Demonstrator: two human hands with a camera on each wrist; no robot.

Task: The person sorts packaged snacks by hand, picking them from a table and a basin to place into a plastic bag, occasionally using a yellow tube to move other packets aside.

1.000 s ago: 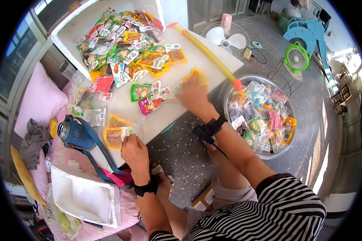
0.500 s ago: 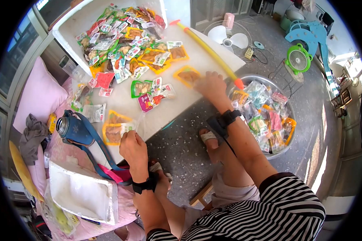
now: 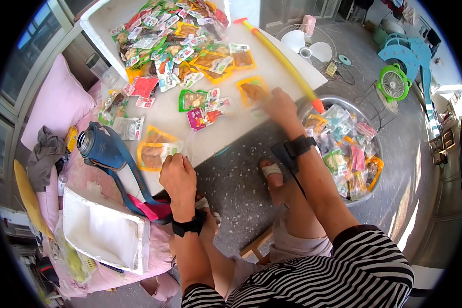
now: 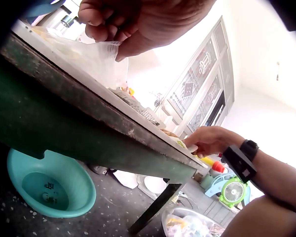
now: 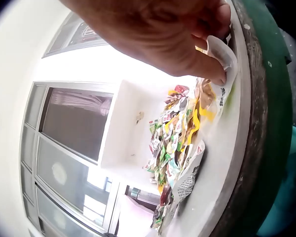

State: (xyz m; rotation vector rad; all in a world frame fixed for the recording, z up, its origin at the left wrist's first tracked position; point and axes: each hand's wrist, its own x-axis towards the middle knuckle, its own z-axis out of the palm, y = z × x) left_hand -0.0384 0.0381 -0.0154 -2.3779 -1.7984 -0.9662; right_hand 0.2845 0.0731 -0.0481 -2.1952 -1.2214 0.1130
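In the head view my left hand (image 3: 178, 177) is at the near table edge, beside orange-edged food packets (image 3: 151, 155). Its thumb and fingers pinch the top of a clear plastic bag (image 4: 96, 59), seen in the left wrist view. My right hand (image 3: 282, 110), blurred, is over the table's right part. Thumb and fingers there pinch the pale end of a food packet (image 5: 226, 66); the rest of that packet is partly hidden by the hand. An orange packet (image 3: 251, 91) lies just left of the hand.
A white foam box (image 3: 100, 43) spills a heap of packets (image 3: 164, 51) onto the table. Beside a yellow tube (image 3: 287, 64), a metal basin (image 3: 377, 146) of packets stands on the floor. A blue bottle (image 3: 101, 149) and smaller foam box (image 3: 105, 228) are at left.
My right hand has moved from over the orange packet to its right side. The left hand keeps its place at the table edge. The head view has shifted slightly.
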